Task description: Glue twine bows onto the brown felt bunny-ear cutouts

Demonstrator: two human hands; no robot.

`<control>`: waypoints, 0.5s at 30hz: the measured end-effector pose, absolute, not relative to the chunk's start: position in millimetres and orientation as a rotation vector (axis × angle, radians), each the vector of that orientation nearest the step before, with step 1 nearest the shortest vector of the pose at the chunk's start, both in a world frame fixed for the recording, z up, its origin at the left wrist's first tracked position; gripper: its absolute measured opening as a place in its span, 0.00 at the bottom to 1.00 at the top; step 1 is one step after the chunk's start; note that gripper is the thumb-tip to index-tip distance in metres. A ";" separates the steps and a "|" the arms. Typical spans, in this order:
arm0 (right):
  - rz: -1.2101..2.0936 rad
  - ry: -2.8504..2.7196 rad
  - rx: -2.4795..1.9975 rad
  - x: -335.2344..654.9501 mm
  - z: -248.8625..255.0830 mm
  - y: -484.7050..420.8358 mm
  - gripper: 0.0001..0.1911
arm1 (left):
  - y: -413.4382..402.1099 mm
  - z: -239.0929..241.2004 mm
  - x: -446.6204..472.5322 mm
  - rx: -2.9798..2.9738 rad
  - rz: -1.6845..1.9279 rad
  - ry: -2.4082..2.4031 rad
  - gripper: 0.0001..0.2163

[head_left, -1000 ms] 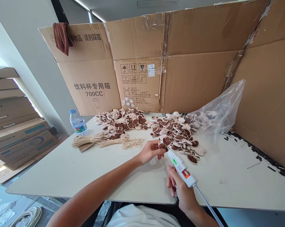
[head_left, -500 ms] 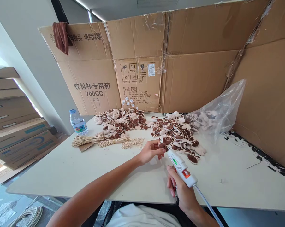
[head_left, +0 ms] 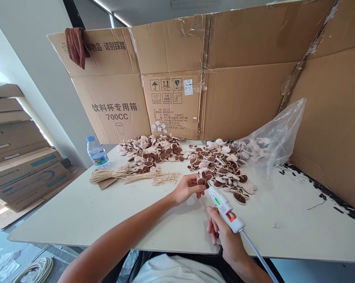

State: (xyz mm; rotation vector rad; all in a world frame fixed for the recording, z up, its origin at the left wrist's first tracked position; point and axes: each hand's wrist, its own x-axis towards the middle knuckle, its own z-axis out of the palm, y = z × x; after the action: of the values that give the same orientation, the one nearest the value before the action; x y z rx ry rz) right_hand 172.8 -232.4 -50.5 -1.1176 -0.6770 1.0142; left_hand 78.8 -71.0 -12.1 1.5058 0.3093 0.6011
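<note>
My left hand [head_left: 189, 188] pinches a small brown felt piece [head_left: 203, 180] with rounded lobes and a cream edge, held just above the table. My right hand [head_left: 224, 232] is wrapped round a white hot glue gun [head_left: 223, 206] with a green light and an orange-red part on its body. The gun's nozzle points up and left and meets the felt piece near my left fingertips; whether it touches I cannot tell. Just beyond my hands lies a heap of similar brown and cream pieces [head_left: 221, 165].
Another heap of pieces [head_left: 153, 151] lies at the back left. Thin pale sticks [head_left: 115, 174] and a water bottle [head_left: 97, 153] are left of it. A clear plastic bag [head_left: 283, 133] holds more pieces. Cardboard walls [head_left: 171, 51] enclose the white table [head_left: 106, 220] behind and right.
The felt piece has turned slightly in my left fingers, showing more of its brown lobes. The glue gun has shifted very slightly left.
</note>
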 end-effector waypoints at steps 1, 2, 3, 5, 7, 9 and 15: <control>1.018 -0.672 -1.119 172.8 -50.7 -232.1 0.29 | -71.2 -11.5 78.9 1.504 0.603 0.305 0.16; 1.021 -0.668 -1.120 172.8 -50.6 -231.8 0.29 | -71.4 -10.9 78.9 1.503 0.606 0.299 0.16; 1.022 -0.666 -1.122 172.7 -50.2 -231.8 0.30 | -71.6 -10.2 78.9 1.503 0.609 0.295 0.16; 1.025 -0.683 -1.120 172.4 -48.3 -232.4 0.29 | -71.7 -9.2 78.4 1.505 0.612 0.294 0.15; 1.025 -0.710 -1.112 171.9 -45.5 -234.4 0.29 | -71.1 -8.8 77.7 1.502 0.606 0.299 0.14; 1.010 -0.750 -1.117 171.4 -42.4 -237.6 0.29 | -69.8 -9.2 76.9 1.473 0.606 0.296 0.13; 0.830 -0.844 -1.177 170.9 -40.5 -244.0 0.24 | -65.3 -9.3 75.6 1.324 0.648 0.281 0.09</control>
State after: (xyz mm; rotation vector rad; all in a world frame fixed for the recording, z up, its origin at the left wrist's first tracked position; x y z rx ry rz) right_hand 170.9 -244.0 -40.5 -1.1768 -0.8436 0.8297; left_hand 75.6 -65.3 -9.3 1.3243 0.2808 0.6481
